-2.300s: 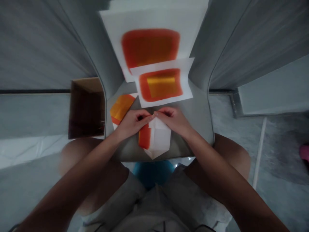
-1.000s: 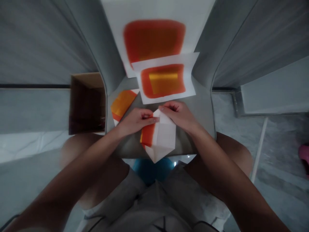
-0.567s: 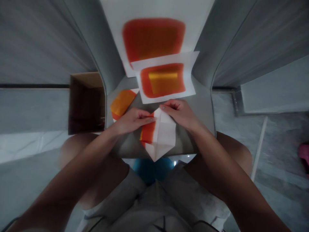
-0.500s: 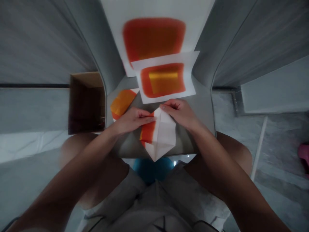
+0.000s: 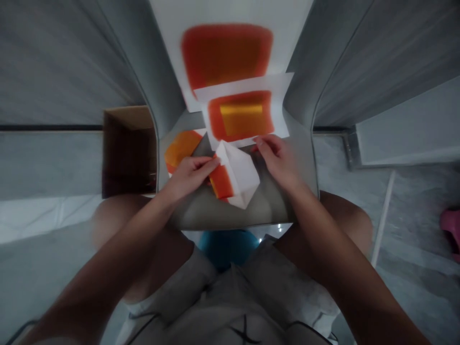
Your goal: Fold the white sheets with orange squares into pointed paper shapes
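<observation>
My left hand pinches the left edge of a folded paper, thumb on top. The paper is white with an orange-red band on its left part, and creases run across it to pointed ends. My right hand is off the paper, just to its right, with loosely bent fingers and nothing visible in them. Its fingertips are close to the lower edge of a white sheet with an orange print. Left of that sheet lies an orange and yellow folded paper, partly behind my left hand.
A larger printed sheet leans against the back of the grey chair, whose seat bears the papers. An open cardboard box stands to the left. Below the seat's front edge is a blue round object. Something pink is at far right.
My right hand has let go of the folded paper and moved slightly right and up. The paper has turned and shifted upward in my left hand.
</observation>
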{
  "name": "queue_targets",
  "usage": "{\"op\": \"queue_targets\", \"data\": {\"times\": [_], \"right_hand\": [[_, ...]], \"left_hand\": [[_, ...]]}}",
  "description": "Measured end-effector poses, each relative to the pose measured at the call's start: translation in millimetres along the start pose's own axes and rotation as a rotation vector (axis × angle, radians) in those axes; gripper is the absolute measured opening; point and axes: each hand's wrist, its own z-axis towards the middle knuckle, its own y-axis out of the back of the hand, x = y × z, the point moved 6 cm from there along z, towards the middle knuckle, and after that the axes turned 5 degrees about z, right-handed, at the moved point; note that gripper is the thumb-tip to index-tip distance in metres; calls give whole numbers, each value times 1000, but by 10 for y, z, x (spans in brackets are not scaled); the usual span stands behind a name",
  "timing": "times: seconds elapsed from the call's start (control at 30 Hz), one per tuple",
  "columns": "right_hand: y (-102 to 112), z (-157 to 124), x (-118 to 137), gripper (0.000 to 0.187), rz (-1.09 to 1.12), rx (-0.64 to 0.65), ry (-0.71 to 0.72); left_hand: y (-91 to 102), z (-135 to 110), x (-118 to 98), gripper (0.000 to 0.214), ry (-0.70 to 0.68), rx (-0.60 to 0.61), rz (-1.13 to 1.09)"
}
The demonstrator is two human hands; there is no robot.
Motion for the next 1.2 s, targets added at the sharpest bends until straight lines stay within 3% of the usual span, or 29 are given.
{"op": "queue_targets", "data": {"times": [0.1,0.23,0.33,0.5,0.6,0.67,0.77,0.87,1.0,1.2], "right_hand": [[206,-127,-73,36,-115,-179,106],[227,-561,-135,36,-252,-237,181],[96,-1010,-136,34,-388,-206,304],[-207,-1488,-182,41,-631,13,538],[-318,-1521,-224,43,-726,93,604],[-373,-1503,-253,42,-764,113,619],[-421,-1490,-289,40,-798,95,615],[-408,-1471,-297,48,-823,48,598],[-343,-1355,-271,64,-839,24,584],[-394,-1255,-285,45,-863,132,626]], "left_hand": [[23,-66,86,44,-22,-214,-46],[-60,-354,259,32,89,-428,-314],[-252,-691,412,28,160,-538,-561],[-611,-1036,579,40,96,-506,-693],[-629,-1117,633,44,107,-462,-492],[-523,-1184,606,45,91,-454,-178],[-236,-1348,439,37,-47,-625,370],[-38,-1436,251,20,-275,-769,706],[39,-1254,183,22,-546,-645,873],[43,-1048,293,29,-693,-513,900]]}}
